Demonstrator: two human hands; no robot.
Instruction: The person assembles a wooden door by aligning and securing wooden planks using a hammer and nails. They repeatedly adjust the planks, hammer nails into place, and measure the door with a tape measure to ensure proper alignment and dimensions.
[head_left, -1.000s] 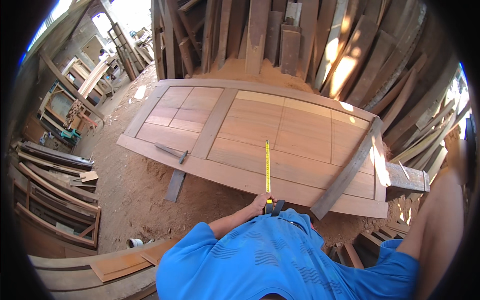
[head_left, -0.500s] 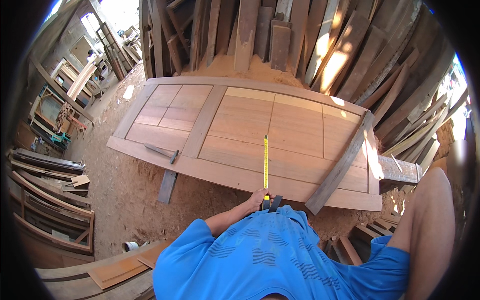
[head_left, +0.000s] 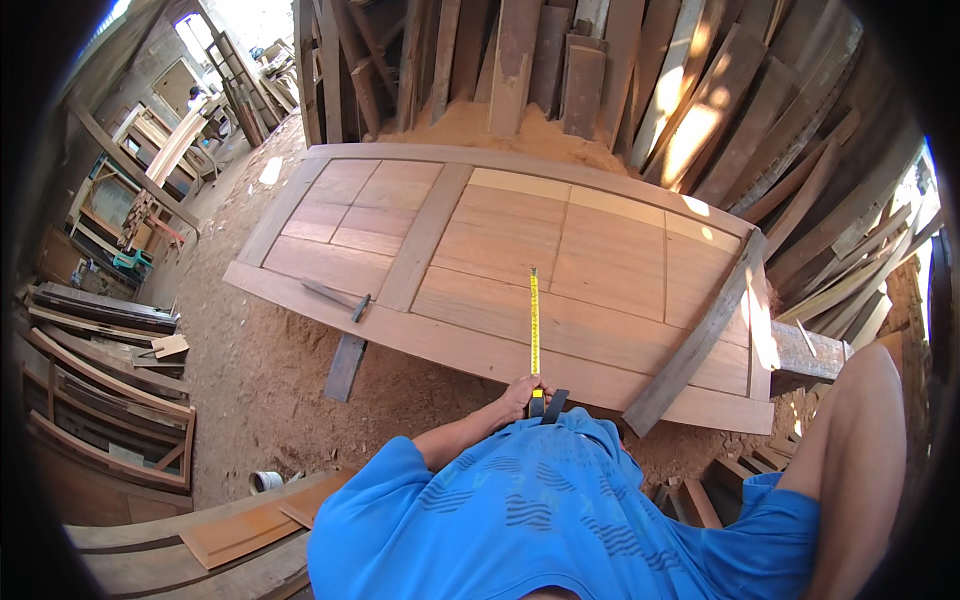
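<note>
A large panelled wooden door (head_left: 600, 260) lies flat on supports in front of me. My left hand (head_left: 518, 396) grips a black tape measure case (head_left: 545, 404) at the door's near edge. Its yellow blade (head_left: 534, 320) runs straight away from me across the near rail and onto a panel. My right arm rises bare along the right side of the view, and its hand is out of sight. My blue shirt fills the lower middle.
A hammer (head_left: 335, 295) rests on the door's left near rail. A long plank (head_left: 690, 350) lies across its right end. Boards lean against the back wall (head_left: 560, 60), with a sawdust heap behind the door. Frames and planks (head_left: 100, 400) are stacked left; a small white cup (head_left: 265, 480) sits on the ground.
The view has shifted slightly, so the door sits a little lower and nearer. My left hand stays on the tape measure with the blade still extended.
</note>
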